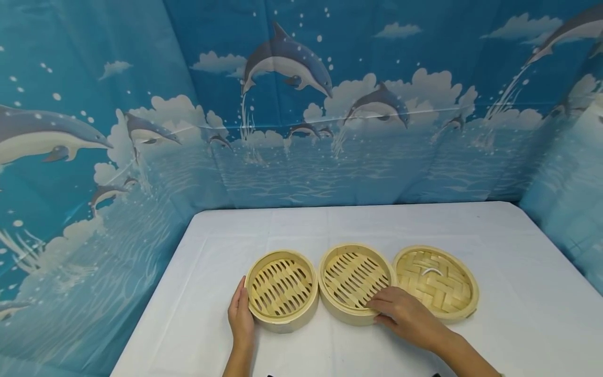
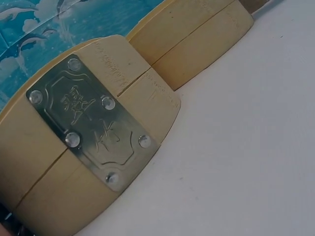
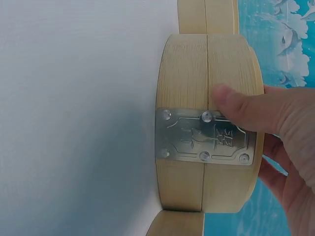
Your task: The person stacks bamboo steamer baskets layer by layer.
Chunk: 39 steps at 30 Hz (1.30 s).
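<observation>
Two round bamboo steamer baskets with slatted bottoms stand side by side on the white table. Along the outer wall of the left steamer basket (image 1: 281, 324) lie the fairly straight fingers of my left hand (image 1: 242, 318). My right hand (image 1: 409, 317) grips the near right rim of the middle steamer basket (image 1: 349, 317), its thumb (image 3: 234, 103) on the outer wall beside a metal plate (image 3: 204, 136) and its other fingers over the rim inside. Another riveted metal plate (image 2: 93, 123) shows on the left basket in the left wrist view. To the right lies a woven bamboo lid (image 1: 438, 280).
The lid has a small white loop handle (image 1: 431, 270) and sits right beside the middle basket. A white cloth covers the table (image 1: 527, 293). Behind it and at its sides hangs a blue curtain (image 1: 301, 173) printed with dolphins.
</observation>
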{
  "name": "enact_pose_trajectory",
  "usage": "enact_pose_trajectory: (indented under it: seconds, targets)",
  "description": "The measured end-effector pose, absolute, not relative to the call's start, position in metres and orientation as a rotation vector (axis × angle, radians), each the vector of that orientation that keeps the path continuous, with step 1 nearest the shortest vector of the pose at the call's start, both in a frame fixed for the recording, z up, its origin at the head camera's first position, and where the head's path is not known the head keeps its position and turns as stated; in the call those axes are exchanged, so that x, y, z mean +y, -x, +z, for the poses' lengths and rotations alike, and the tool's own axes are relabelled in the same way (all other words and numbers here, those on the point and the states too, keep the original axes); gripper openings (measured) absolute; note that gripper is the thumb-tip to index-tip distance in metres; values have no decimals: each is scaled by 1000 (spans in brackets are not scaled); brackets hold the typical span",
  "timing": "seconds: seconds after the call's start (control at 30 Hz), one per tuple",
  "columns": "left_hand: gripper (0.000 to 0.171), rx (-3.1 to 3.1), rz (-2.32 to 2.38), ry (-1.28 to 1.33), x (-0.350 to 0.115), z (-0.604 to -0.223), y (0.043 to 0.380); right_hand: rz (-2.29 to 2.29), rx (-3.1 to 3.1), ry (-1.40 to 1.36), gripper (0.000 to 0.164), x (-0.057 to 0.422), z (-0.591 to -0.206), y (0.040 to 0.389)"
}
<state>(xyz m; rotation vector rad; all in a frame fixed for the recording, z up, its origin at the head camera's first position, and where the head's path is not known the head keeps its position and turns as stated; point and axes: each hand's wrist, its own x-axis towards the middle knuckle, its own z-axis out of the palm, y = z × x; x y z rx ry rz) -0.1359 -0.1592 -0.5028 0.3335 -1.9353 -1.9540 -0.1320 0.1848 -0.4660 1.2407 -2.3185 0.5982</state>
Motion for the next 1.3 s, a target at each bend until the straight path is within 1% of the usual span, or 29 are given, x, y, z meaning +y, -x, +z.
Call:
enact_pose_trajectory:
  seconds: [0.13,0.5,0.87,1.1,1.3]
  targets:
    - [44,-1908,-1997,-314,-161,-506,136,570,-2292,-1265,40,184,-467,133]
    - [43,-1869,-2019,-295,-160,-509,137,586,-2326,-1243,43,187,-456,136]
    - [42,-1852,-2008,-262,-160,-509,138,569,-2322,-1200,43,182,-426,149]
    - [41,-1849,-1988,-236,-161,-509,138,608,-2240,-1254,45,164,-407,154]
    - [43,-1851,-1982,-233,-161,-511,137,664,-2180,-1318,45,139,-401,156]
